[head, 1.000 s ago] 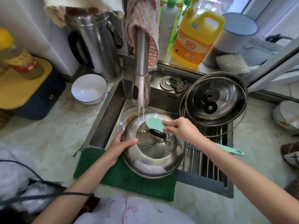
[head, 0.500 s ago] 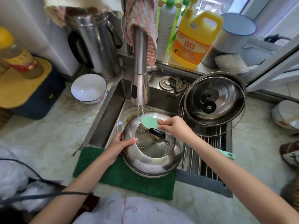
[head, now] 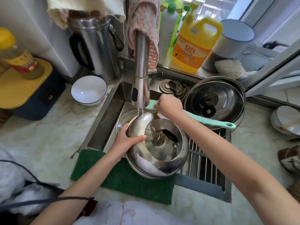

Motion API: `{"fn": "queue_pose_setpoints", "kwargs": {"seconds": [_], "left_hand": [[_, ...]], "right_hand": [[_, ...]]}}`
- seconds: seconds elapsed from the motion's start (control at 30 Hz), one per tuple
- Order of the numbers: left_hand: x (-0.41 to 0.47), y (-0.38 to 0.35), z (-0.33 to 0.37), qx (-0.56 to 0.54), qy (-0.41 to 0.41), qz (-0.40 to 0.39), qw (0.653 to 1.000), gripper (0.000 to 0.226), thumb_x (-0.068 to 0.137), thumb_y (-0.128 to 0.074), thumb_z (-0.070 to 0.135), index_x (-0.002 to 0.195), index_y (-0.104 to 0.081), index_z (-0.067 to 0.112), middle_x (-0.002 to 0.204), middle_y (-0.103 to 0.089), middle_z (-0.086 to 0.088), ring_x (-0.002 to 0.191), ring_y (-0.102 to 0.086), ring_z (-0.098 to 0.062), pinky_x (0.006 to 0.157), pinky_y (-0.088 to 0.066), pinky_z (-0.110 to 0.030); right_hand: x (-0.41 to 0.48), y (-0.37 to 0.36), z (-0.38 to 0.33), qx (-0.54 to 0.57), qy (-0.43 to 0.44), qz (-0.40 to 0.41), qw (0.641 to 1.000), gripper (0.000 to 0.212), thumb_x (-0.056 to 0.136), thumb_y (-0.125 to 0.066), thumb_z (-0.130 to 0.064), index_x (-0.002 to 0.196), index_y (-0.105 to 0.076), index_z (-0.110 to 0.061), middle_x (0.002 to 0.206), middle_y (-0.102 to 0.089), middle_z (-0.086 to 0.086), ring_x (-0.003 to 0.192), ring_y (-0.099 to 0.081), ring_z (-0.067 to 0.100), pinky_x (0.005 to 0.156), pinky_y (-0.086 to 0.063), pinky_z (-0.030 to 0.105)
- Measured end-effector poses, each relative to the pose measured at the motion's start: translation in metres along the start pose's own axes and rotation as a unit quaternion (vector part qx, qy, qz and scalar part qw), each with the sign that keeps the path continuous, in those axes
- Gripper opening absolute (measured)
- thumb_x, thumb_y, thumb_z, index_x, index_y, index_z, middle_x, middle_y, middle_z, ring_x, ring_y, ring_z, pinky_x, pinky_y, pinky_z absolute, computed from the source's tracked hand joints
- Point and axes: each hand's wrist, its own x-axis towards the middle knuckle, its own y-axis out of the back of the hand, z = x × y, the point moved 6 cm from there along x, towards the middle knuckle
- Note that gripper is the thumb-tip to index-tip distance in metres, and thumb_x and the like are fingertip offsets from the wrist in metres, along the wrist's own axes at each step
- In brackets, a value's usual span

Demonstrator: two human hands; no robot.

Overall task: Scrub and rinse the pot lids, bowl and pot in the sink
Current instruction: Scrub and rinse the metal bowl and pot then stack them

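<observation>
A steel pot lid (head: pixel 155 161) with a glass centre and black knob tilts over the sink (head: pixel 103 133). My left hand (head: pixel 128 140) grips its left rim. My right hand (head: pixel 168 105) grips a mint-green long-handled brush (head: pixel 209 121), its head at the lid's far edge beside the water stream. Under the lid lies a glass lid (head: pixel 121 120), mostly hidden. A steel pot (head: pixel 227 98) with another lid inside sits on the drying rack at right. A white bowl (head: pixel 88 90) stands on the counter left of the sink.
The faucet (head: pixel 142 75) runs water onto the lid. A green towel (head: pixel 123 177) drapes the sink's front edge. A steel kettle (head: pixel 97 47), yellow detergent jug (head: pixel 194 44) and enamel mug (head: pixel 232 43) line the back. The rack (head: pixel 204 163) covers the sink's right half.
My right hand has lifted the brush from the lid's knob area to its far edge, near the faucet. The lid has tilted up more toward me in my left hand.
</observation>
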Motion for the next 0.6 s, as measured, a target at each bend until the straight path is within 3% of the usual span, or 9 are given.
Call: {"fn": "queue_pose_setpoints", "kwargs": {"seconds": [0.13,0.2,0.27,0.33,0.4,0.53,0.6], "left_hand": [[0.000,-0.002,0.007,0.015,-0.024,0.016,0.999,0.093,0.058,-0.089,0.034,0.136,-0.043,0.015,0.131,-0.053,0.002,0.124,-0.050,-0.019,0.105,-0.042,-0.038],[-0.001,-0.004,0.012,0.024,-0.034,0.015,0.999,0.108,0.056,-0.088,0.040,0.145,-0.032,0.015,0.145,-0.042,-0.002,0.133,-0.041,-0.020,0.110,-0.036,-0.042],[0.001,-0.007,0.014,0.036,-0.037,0.017,0.999,0.109,0.060,-0.087,0.038,0.149,-0.027,0.015,0.151,-0.034,-0.002,0.137,-0.034,-0.020,0.112,-0.031,-0.041],[0.000,-0.011,0.020,0.049,-0.038,0.014,0.998,0.109,0.053,-0.088,0.045,0.144,-0.036,0.015,0.144,-0.044,0.001,0.132,-0.042,-0.019,0.110,-0.035,-0.042],[-0.001,-0.011,0.023,0.044,-0.038,0.012,0.998,0.104,0.042,-0.088,0.052,0.131,-0.050,0.015,0.130,-0.058,0.002,0.120,-0.054,-0.018,0.104,-0.043,-0.044],[0.002,-0.012,0.023,0.048,-0.043,0.011,0.998,0.105,0.059,-0.087,0.038,0.146,-0.031,0.015,0.147,-0.039,-0.002,0.135,-0.038,-0.020,0.111,-0.033,-0.041],[0.002,-0.009,0.024,0.049,-0.044,0.012,0.998,0.103,0.060,-0.087,0.037,0.145,-0.032,0.016,0.145,-0.041,-0.001,0.134,-0.038,-0.019,0.110,-0.035,-0.040]], "right_hand": [[-0.014,-0.002,-0.029,-0.006,0.121,-0.081,0.989,0.038,0.083,-0.065,-0.051,0.102,-0.073,-0.020,0.093,-0.069,0.000,0.084,-0.062,0.020,0.066,-0.043,0.029],[-0.003,0.017,-0.022,-0.061,0.091,-0.040,0.993,0.041,0.085,-0.062,-0.051,0.104,-0.071,-0.015,0.096,-0.069,0.002,0.088,-0.064,0.022,0.067,-0.045,0.030],[0.004,0.028,-0.013,-0.148,0.069,-0.006,0.987,0.039,0.091,-0.057,-0.042,0.107,-0.065,-0.007,0.105,-0.067,0.007,0.098,-0.063,0.028,0.068,-0.042,0.031],[-0.003,0.024,-0.028,-0.163,0.128,-0.022,0.978,0.037,0.092,-0.055,-0.039,0.108,-0.062,-0.006,0.110,-0.066,0.009,0.103,-0.061,0.030,0.069,-0.040,0.031],[-0.010,0.011,-0.043,-0.119,0.184,-0.092,0.971,0.042,0.090,-0.056,-0.045,0.112,-0.063,-0.010,0.110,-0.066,0.007,0.102,-0.061,0.029,0.072,-0.045,0.033],[0.008,0.033,-0.019,-0.201,0.117,-0.045,0.971,0.040,0.092,-0.056,-0.043,0.108,-0.064,-0.007,0.104,-0.066,0.009,0.097,-0.062,0.029,0.068,-0.040,0.031],[0.007,0.031,-0.014,-0.186,0.119,-0.046,0.974,0.040,0.092,-0.057,-0.042,0.106,-0.066,-0.006,0.104,-0.068,0.009,0.094,-0.063,0.029,0.067,-0.040,0.031]]}}
